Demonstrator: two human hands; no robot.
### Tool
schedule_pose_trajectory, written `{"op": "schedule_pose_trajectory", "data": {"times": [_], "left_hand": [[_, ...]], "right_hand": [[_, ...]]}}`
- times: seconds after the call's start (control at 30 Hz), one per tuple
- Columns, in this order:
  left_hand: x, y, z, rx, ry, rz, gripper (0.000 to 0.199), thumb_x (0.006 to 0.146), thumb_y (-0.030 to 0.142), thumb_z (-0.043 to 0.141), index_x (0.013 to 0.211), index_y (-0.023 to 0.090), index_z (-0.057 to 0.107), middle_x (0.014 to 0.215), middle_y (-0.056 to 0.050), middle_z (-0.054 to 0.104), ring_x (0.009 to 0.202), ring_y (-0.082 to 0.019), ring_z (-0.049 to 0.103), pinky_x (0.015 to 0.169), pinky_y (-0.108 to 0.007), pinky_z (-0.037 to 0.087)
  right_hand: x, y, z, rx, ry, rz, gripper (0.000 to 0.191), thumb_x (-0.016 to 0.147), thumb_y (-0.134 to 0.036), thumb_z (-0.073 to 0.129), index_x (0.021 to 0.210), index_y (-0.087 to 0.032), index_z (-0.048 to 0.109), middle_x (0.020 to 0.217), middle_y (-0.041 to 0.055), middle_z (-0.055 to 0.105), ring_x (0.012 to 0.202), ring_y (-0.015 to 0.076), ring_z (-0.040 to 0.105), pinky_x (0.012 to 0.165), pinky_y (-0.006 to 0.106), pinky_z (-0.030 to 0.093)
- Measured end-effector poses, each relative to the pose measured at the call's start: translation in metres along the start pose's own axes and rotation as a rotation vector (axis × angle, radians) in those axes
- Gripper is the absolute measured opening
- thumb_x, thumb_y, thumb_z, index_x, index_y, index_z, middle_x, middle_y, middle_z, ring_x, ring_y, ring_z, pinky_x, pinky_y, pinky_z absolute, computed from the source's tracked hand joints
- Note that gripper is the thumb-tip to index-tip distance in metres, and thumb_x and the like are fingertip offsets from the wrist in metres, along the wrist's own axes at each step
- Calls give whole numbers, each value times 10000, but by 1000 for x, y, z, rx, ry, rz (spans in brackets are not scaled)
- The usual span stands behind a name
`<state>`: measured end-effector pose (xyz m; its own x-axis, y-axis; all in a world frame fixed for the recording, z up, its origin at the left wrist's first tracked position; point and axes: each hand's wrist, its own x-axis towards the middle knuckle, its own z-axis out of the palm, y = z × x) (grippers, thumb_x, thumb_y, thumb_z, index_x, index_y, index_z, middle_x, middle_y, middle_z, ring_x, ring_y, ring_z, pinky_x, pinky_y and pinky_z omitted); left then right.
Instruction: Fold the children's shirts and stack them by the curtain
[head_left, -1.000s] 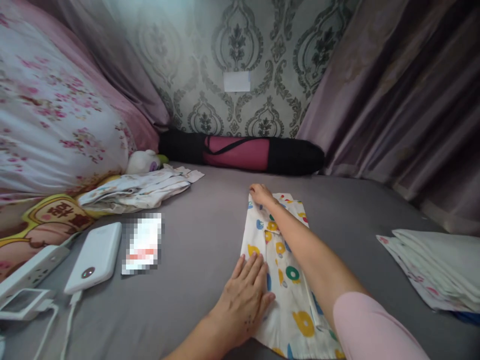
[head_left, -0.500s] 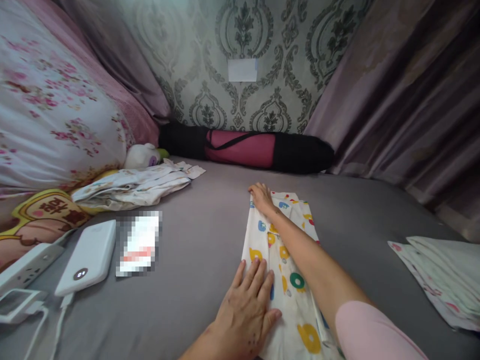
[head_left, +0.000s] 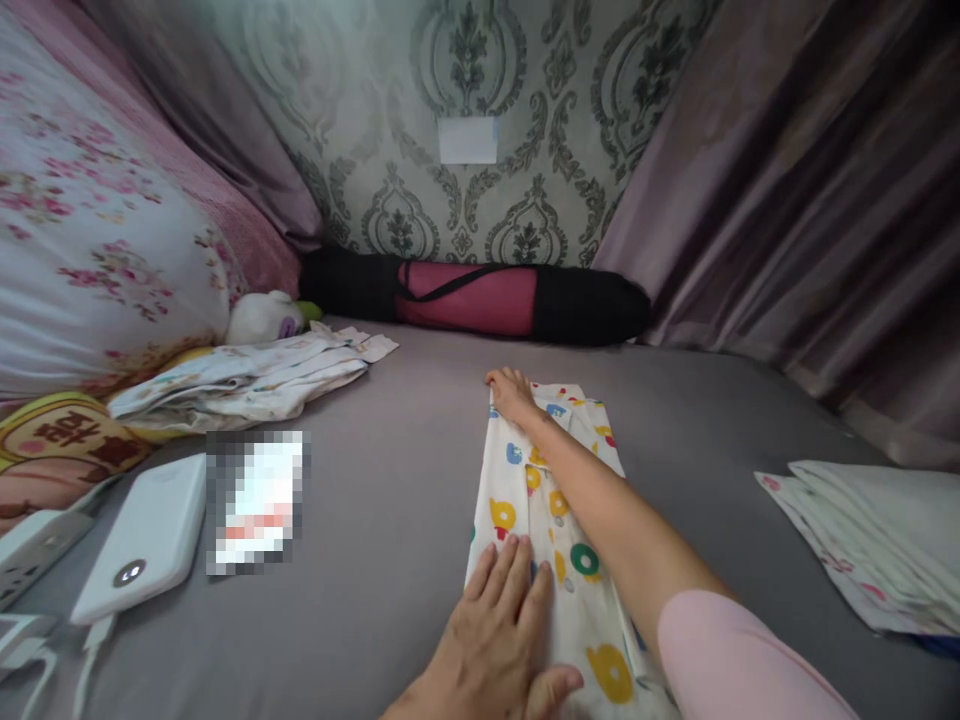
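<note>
A white buttoned shirt point(head_left: 609, 672) with coloured prints lies folded into a long strip on the grey bed sheet. My left hand point(head_left: 491, 635) rests flat on its near left part, fingers stretched out and thumb apart. At the far left corner of the shirt is my right hand point(head_left: 514, 397), its fingers bent down over the edge and closed on the cloth. My right forearm crosses above the shirt and hides part of it.
A folded pale cloth stack point(head_left: 877, 540) lies at right. On the left are a crumpled printed garment point(head_left: 255, 380), a white power bank point(head_left: 146, 540) with a cable, a power strip point(head_left: 34, 550) and a blurred-out item point(head_left: 259, 505). A long black-and-red bag point(head_left: 465, 298) lies against the wall.
My left hand has slid slightly toward me along the shirt, baring a red print. My right hand stays at the far corner. The whole view has shifted slightly.
</note>
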<state>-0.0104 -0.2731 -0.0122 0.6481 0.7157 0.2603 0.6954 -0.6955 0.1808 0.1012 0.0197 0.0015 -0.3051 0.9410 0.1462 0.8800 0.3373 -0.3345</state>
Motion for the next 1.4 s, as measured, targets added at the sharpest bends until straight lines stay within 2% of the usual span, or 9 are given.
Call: {"op": "schedule_pose_trajectory", "data": {"times": [0.13, 0.23, 0.43, 0.67, 0.8, 0.9, 1.03, 1.2, 1.4], "left_hand": [[9, -7, -19, 68, 84, -70, 596, 977, 466, 333, 1448, 101, 333, 1456, -138, 430, 1361, -258, 383, 1083, -426, 377], [12, -12, -22, 160, 139, -110, 533, 983, 415, 350, 1405, 93, 401, 1448, -149, 433, 1345, -276, 405, 1044, -445, 416], [7, -9, -11, 141, 25, -11, 613, 969, 501, 335, 1407, 76, 401, 1444, -170, 425, 1334, -288, 417, 1032, -428, 433], [11, -7, -23, -35, -55, -79, 578, 970, 490, 344, 1392, 101, 409, 1448, -167, 435, 1352, -286, 392, 1071, -468, 389], [16, -13, -38, -286, 56, -242, 403, 983, 397, 345, 1243, 148, 526, 1271, -146, 596, 1169, -238, 564, 939, -387, 485], [16, -14, -48, -330, 85, -339, 286, 968, 353, 382, 1048, 186, 599, 1041, -95, 660, 941, -206, 624, 797, -333, 497], [14, -1, -56, -342, -141, -326, 250, 927, 409, 453, 839, 216, 587, 842, -30, 635, 760, -176, 594, 631, -272, 420], [13, 15, -61, -314, -312, -323, 268, 810, 471, 587, 822, 210, 529, 863, -16, 617, 701, -159, 558, 575, -256, 347], [11, 13, -61, -263, -270, -274, 89, 827, 280, 512, 803, 199, 541, 846, -24, 619, 691, -144, 548, 591, -253, 346]], "right_hand": [[-3, 15, -35, 38, -65, -40, 389, 978, -215, 307, 1263, -184, 570, 1256, 74, 617, 1141, 170, 548, 957, 276, 397], [-27, 23, -51, -28, -22, -114, 450, 985, -264, 276, 1363, -143, 487, 1418, 102, 489, 1318, 183, 410, 1086, 320, 292], [-72, 21, -26, -171, -126, -199, 532, 987, -409, 227, 1471, -223, 345, 1562, 47, 249, 1451, 246, 122, 1156, 514, 62], [-66, 20, -22, 105, -187, -133, 514, 955, -413, 361, 1433, -230, 406, 1545, 54, 294, 1439, 246, 183, 1160, 508, 99], [-80, 27, -42, 507, 119, 22, 401, 937, -316, 416, 1298, -188, 537, 1385, 91, 526, 1280, 187, 469, 1067, 360, 357], [-124, 34, -64, 603, 181, 72, 251, 896, -252, 463, 1055, -178, 644, 1006, 68, 706, 921, 173, 655, 843, 318, 497], [-216, 27, -95, 493, -67, 65, 217, 879, -260, 472, 762, -180, 637, 692, 10, 658, 610, 130, 595, 595, 247, 445], [-308, -4, -108, 272, -171, 103, 143, 852, -333, 551, 800, -203, 583, 692, -18, 610, 619, 122, 543, 570, 239, 373], [-343, -15, -95, 134, -75, 66, 56, 834, -197, 524, 887, -211, 535, 911, 26, 608, 799, 151, 571, 708, 272, 413]]}}
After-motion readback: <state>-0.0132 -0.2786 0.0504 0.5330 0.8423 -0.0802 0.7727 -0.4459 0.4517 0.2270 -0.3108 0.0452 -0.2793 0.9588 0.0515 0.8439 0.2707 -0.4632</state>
